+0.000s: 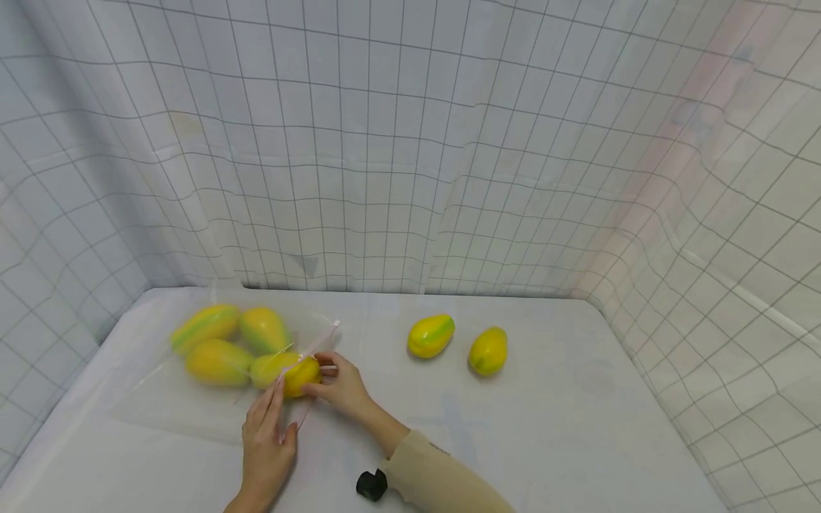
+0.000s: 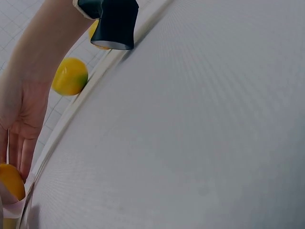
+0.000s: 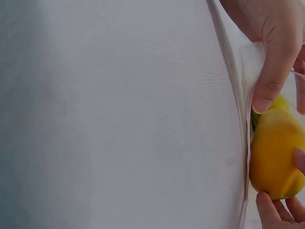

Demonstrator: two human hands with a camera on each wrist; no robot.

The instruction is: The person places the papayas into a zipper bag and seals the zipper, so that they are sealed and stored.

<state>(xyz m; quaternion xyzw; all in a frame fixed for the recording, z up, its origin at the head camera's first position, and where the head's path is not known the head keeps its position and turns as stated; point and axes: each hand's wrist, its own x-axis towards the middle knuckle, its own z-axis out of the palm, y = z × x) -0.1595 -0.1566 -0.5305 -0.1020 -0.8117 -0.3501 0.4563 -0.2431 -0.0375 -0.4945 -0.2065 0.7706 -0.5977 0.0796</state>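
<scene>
A translucent plastic bag [image 1: 192, 417] lies on the left of the table with several yellow-green papayas [image 1: 218, 362] inside, blurred by the film. At the bag's mouth, my left hand [image 1: 266, 434] holds the pink-edged lip; its thumb [image 3: 268, 90] shows near the rim in the right wrist view. My right hand [image 1: 346, 388] grips the outer end of a yellow papaya [image 3: 274, 152], which is partly within the mouth. Fingertips of that hand touch the fruit's end. Part of this papaya [image 2: 12, 181] shows in the left wrist view beside the right hand's fingers.
Two loose papayas lie to the right of the bag, one striped green [image 1: 431, 336] and one plainer yellow [image 1: 489, 351]. A dark camera mount [image 1: 372, 485] sits by the right sleeve [image 1: 442, 474]. White gridded cloth [image 1: 398, 142] surrounds the table's back and sides.
</scene>
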